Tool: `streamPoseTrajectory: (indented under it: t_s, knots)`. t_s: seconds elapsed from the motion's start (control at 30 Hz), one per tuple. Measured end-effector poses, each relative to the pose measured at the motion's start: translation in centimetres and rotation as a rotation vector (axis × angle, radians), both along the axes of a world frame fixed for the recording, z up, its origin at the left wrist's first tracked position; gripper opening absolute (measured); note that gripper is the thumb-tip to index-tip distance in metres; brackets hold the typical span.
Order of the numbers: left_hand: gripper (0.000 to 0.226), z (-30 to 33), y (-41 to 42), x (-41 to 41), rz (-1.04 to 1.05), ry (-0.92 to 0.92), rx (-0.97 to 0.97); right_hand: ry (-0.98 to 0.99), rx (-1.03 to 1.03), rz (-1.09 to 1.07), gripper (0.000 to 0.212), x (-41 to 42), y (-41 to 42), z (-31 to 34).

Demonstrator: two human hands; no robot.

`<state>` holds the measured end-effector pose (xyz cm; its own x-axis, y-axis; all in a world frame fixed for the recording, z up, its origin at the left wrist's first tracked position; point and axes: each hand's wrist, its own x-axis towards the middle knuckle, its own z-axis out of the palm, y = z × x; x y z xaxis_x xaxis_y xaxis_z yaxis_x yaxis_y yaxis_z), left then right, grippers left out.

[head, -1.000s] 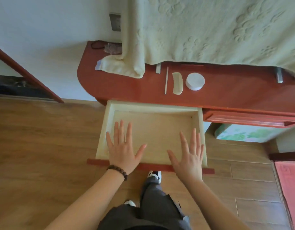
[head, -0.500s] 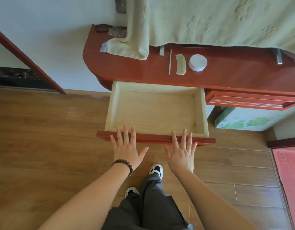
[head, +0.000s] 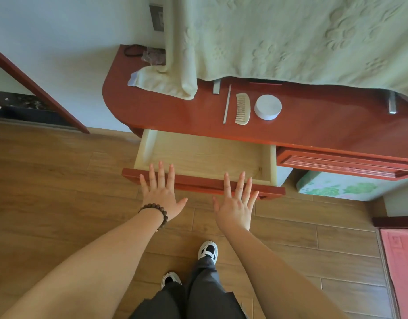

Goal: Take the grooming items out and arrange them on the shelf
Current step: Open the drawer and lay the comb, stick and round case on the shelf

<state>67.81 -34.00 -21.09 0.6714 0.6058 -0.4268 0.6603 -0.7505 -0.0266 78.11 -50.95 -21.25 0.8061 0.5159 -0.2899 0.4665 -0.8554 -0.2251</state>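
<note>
On the red wooden shelf (head: 166, 118) lie a thin pale stick (head: 227, 104), a cream comb (head: 242, 108) and a round white jar (head: 268, 107), side by side. Below the shelf, a pale wooden drawer (head: 205, 155) stands partly open with nothing visible inside. My left hand (head: 162, 194), with a bead bracelet on the wrist, and my right hand (head: 238, 203) are flat with fingers spread, fingertips on the drawer's red front panel (head: 198, 183). Neither hand holds anything.
A pale green towel (head: 290, 38) hangs over the shelf's back and drapes onto its left part. A hair tie and a small dark object (head: 150, 56) sit at the shelf's far left corner. A second drawer (head: 341, 161) sits shut to the right. Wood floor lies below.
The drawer has slid in toward the shelf, about half as far out as before. Both hands moved from over the drawer's inside to its front panel.
</note>
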Motion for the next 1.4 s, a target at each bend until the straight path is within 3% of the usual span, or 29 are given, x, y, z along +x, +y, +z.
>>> streamPoseTrajectory:
  t_s: [0.37,0.47,0.63,0.73,0.83,0.9,1.4]
  knots:
    - [0.102,0.1,3.1,4.4,-0.002,-0.054,0.021,-0.019,-0.008,0.033,0.075,4.9,3.0,0.4]
    - [0.104,-0.1,3.3,5.0,0.063,-0.18,0.028,-0.036,-0.007,0.038,0.075,5.8,3.6,0.4]
    - [0.117,0.1,1.5,5.6,0.405,-0.496,0.009,-0.04,0.068,0.028,0.076,7.2,4.3,0.3]
    - [0.128,0.0,0.4,6.4,0.649,-0.533,-0.09,-0.056,0.305,-0.224,0.095,6.6,3.7,0.4]
    - [0.137,-0.3,0.0,7.5,0.774,-0.497,-0.186,0.099,0.464,-0.591,0.117,5.6,3.6,0.2]
    - [0.139,-0.4,0.2,8.3,0.811,-0.505,-0.217,0.194,0.51,-0.696,0.124,5.7,4.4,-0.2]
    - [0.131,-0.2,3.8,11.2,0.692,-0.581,-0.326,0.221,0.602,-0.8,0.125,9.6,9.8,-0.8]
